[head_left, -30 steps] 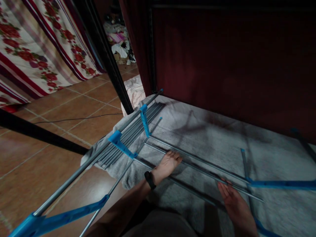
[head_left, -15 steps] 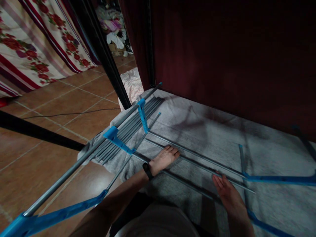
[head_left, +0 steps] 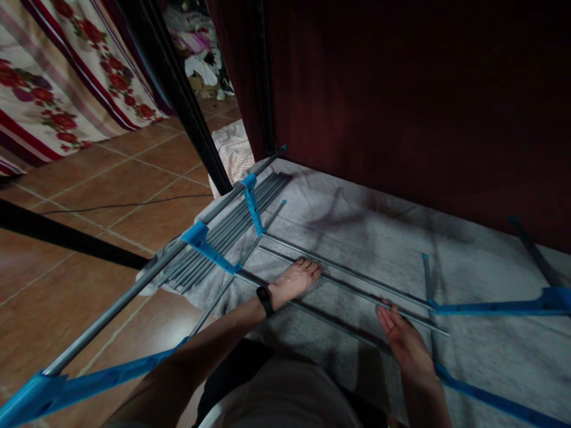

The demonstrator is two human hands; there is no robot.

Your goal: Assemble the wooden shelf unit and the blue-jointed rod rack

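Two hands at a thin grey rod, above a grey cloth.
The left hand, palm down, is curled around the rod; the right hand, palm up with fingers nearly straight, meets it at the fingertips, its grip unclear. The rod lies between the far bar and near bar, above the cloth, its long axis slanting from far left to near right. Probably light, stiff and somewhat slippery, it suits two well-spaced holds either side of the middle.
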